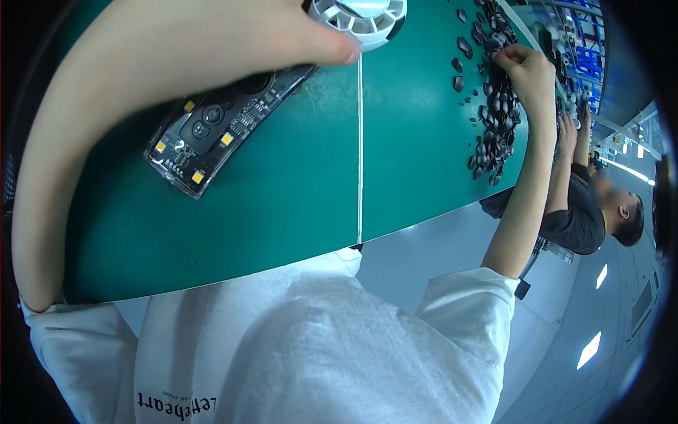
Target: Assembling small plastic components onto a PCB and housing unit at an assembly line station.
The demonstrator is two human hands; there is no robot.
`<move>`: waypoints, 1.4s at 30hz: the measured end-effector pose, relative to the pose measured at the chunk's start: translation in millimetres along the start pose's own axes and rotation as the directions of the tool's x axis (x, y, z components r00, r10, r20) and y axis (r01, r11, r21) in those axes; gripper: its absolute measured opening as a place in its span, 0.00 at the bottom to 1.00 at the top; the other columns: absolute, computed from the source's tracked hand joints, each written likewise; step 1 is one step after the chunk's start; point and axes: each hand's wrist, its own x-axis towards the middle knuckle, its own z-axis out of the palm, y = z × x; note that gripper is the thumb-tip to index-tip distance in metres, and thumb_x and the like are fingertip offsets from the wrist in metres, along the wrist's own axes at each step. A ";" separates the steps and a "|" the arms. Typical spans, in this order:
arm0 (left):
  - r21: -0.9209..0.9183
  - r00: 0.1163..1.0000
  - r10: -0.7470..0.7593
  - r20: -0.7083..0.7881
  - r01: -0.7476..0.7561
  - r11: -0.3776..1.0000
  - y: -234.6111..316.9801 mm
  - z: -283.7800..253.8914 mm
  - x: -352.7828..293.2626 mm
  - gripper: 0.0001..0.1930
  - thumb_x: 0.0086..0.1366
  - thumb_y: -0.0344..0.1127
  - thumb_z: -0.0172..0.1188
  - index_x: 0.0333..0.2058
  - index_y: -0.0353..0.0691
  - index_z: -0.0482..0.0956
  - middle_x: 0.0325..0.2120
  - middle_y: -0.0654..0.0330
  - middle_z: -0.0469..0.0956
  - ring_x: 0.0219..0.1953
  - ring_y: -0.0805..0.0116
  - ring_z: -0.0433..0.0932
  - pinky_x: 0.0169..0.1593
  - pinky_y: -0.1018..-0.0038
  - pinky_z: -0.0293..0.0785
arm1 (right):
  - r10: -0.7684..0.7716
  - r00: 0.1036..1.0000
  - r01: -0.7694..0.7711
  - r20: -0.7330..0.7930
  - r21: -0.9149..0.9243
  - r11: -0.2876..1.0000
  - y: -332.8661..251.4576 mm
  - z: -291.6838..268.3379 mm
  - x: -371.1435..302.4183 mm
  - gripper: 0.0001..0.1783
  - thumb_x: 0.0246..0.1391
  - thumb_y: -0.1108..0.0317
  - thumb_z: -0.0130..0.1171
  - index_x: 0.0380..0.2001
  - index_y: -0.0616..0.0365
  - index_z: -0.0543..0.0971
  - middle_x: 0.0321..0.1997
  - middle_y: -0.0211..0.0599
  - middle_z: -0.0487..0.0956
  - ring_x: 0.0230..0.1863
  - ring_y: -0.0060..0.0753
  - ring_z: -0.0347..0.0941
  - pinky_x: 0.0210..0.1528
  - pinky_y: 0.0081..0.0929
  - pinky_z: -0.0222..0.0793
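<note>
My left hand (296, 34) reaches in at the top, its thumb against the side of a white round part with slotted vents (367, 27). The hand seems to grip this part, though the upper edge cuts off the other fingers. A black curved device with a bare circuit board and yellow lights (212, 127) shows beneath my left forearm; I cannot tell whether it rests on the table. At the far right, my right hand (526, 67) is pinched closed over a heap of small glossy black pieces (500, 116). Whatever sits between those fingertips is too small to make out.
The green table (296, 191) has a white seam line (360, 148) running across it. Loose black pieces lie left of the heap. Beyond the table's right edge, a co-worker in a dark shirt (583, 215) has both arms stretched forward. Blue racks (587, 63) stand farther off.
</note>
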 end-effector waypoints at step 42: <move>0.266 0.763 0.647 -0.003 -0.623 0.736 42.6 -47.4 41.3 0.15 0.54 0.32 0.65 0.39 0.30 0.80 0.26 0.53 0.83 0.20 0.60 0.78 0.24 0.74 0.75 | -0.368 0.543 0.805 -0.755 0.343 0.484 -154.8 -38.8 -57.8 0.12 0.36 0.82 0.66 0.31 0.66 0.82 0.30 0.42 0.80 0.24 0.29 0.70 0.27 0.22 0.69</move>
